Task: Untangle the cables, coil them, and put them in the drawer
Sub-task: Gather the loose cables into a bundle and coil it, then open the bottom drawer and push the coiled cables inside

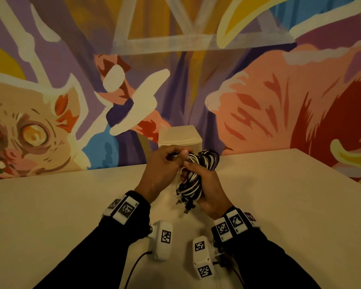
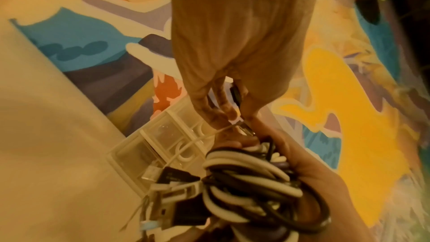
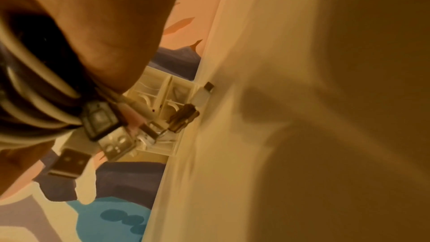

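Note:
A tangled bundle of black and white cables [image 1: 193, 182] hangs above the table [image 1: 71, 205], gripped in my right hand [image 1: 198, 174]. My left hand [image 1: 175, 156] pinches one cable end at the top of the bundle. In the left wrist view, the left hand [image 2: 235, 111] pinches a dark connector, and a thin white cable runs down from it. The bundle [image 2: 251, 181] lies in the right hand [image 2: 309, 168]. Several USB plugs [image 3: 100, 122] dangle below the right hand [image 3: 104, 25]. A small translucent drawer unit [image 1: 180, 136] stands behind the hands at the wall, and I cannot tell whether a drawer is open.
A painted mural wall [image 1: 258, 101] rises right behind the table. The table's right edge [image 1: 331, 170] runs diagonally toward the near right. The drawer unit [image 2: 163, 141] [image 3: 172, 91] sits on the table just beyond the bundle.

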